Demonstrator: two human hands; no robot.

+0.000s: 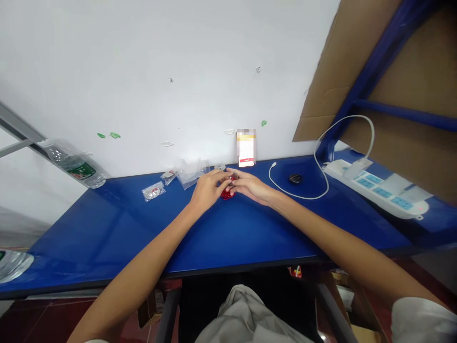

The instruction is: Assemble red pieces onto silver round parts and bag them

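My left hand (pixel 208 189) and my right hand (pixel 253 186) meet over the far middle of the blue table, fingertips bent together. Between them they pinch a small, shiny, dark red piece (pixel 233 176); fingers cover most of it, so its kind is unclear. Just below the fingertips shows a bright red, glossy bundle (pixel 227 194), and I cannot tell whether it hangs from the piece or lies on the table. A pale round spool-like thing (pixel 220 167) sits behind my left hand. Clear plastic bags (pixel 192 172) lie left of it.
Small packets (pixel 153 191) lie at the left. A phone (pixel 246 148) leans on the wall. At the right are a white cable (pixel 303 196), a black round object (pixel 295 178) and a power strip (pixel 378 188). A water bottle (pixel 74 164) tilts at far left.
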